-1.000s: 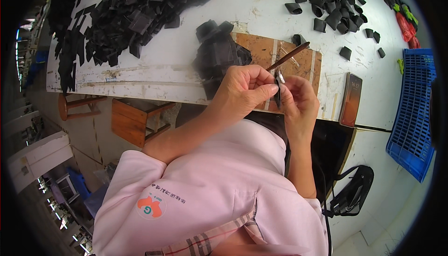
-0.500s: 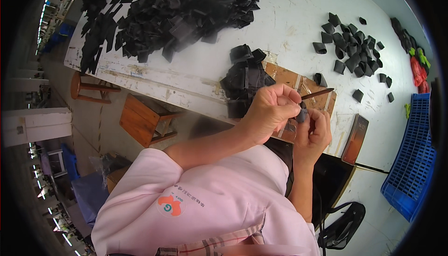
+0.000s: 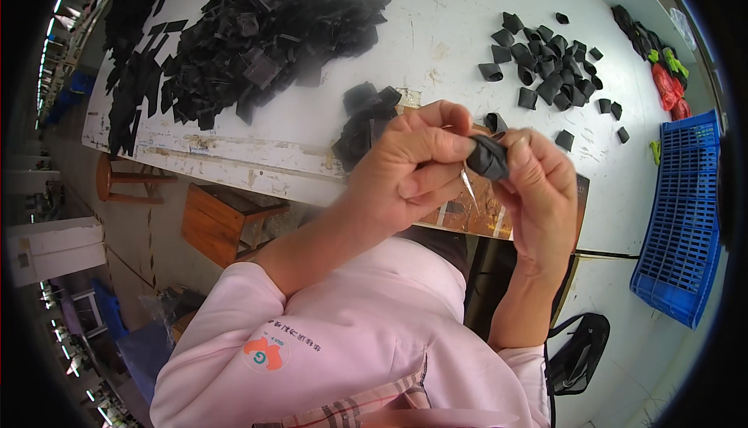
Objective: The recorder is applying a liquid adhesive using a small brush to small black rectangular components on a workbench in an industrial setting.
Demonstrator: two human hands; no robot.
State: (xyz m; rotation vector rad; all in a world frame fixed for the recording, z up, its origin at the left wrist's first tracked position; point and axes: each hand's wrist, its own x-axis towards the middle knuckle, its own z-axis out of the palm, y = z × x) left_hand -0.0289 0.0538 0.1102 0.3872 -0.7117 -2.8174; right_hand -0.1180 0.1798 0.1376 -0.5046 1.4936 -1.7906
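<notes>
Above the near brown board [image 3: 487,219], 1 black cloth piece [image 3: 489,157] is pinched between the left hand [image 3: 425,155] and the right hand [image 3: 545,178]. A metal tip [image 3: 469,182] is seen just beside it. Farther off, a black heap [image 3: 265,46] is spread left, black loops [image 3: 550,89] right.

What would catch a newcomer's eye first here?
A big heap of black pieces sprawls at upper left on the white table. Near the middle, the left hand and right hand pinch a small dark piece. A blue crate stands out at far right.
</notes>
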